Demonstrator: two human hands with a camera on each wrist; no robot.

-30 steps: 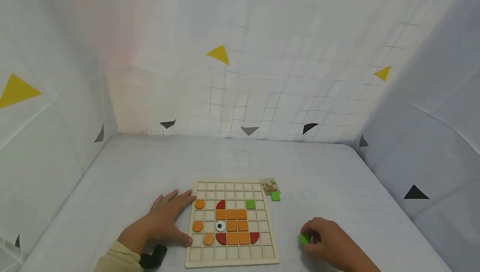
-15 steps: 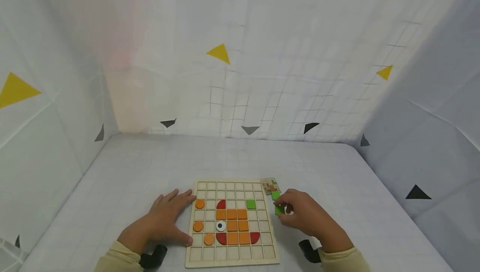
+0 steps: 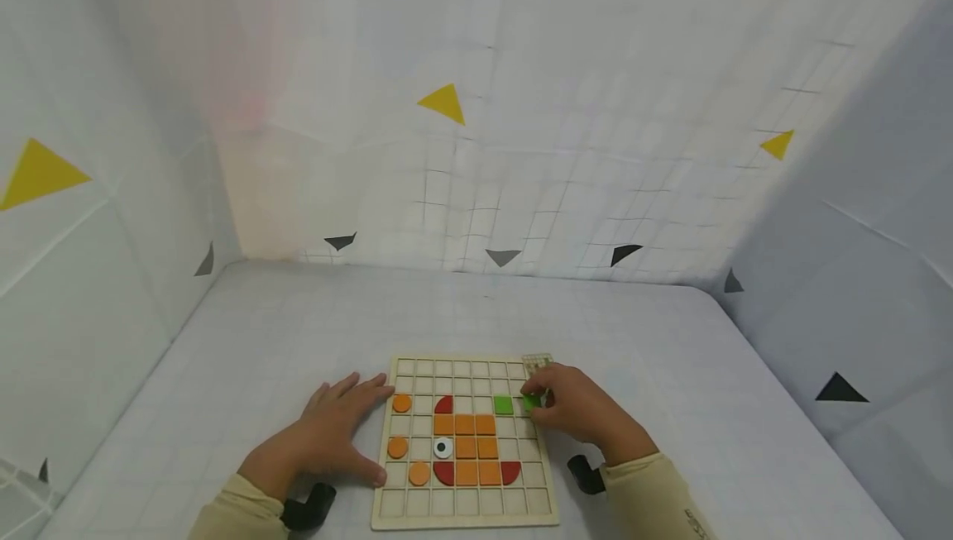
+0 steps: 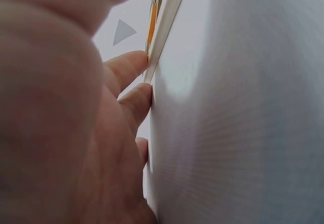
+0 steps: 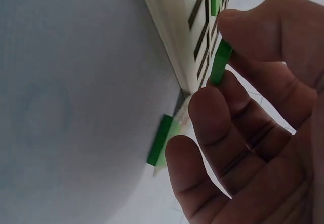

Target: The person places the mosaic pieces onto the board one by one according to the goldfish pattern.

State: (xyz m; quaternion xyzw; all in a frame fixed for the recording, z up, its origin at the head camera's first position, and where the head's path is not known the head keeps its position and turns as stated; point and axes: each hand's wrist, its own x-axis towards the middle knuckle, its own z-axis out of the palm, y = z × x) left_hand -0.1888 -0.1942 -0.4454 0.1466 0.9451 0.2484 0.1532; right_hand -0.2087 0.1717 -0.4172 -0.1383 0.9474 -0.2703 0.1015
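A square wooden grid board [image 3: 465, 504] lies on the table with orange, red and green tiles in its cells and a white eye piece [image 3: 442, 447]. Spread out at its left side, my left hand [image 3: 320, 437] touches the edge with fingers and thumb. My right hand [image 3: 577, 408] pinches a green square tile [image 5: 220, 62] between thumb and fingers, over the right side of the board. One green square [image 3: 503, 405] sits in a cell just left of it. Another green tile [image 5: 160, 140] lies beyond the board's edge in the right wrist view, beneath my fingers.
A small patterned card [image 3: 537, 360] sits at the board's far right corner, partly hidden by my right hand. Loose-looking orange discs [image 3: 398, 446] occupy cells on the left. White cloth walls [image 3: 476, 151] with yellow and dark triangles surround the table.
My right hand has carried the green tile left and away from me, from the table at right to over the board's right edge. My left hand stays at the board.
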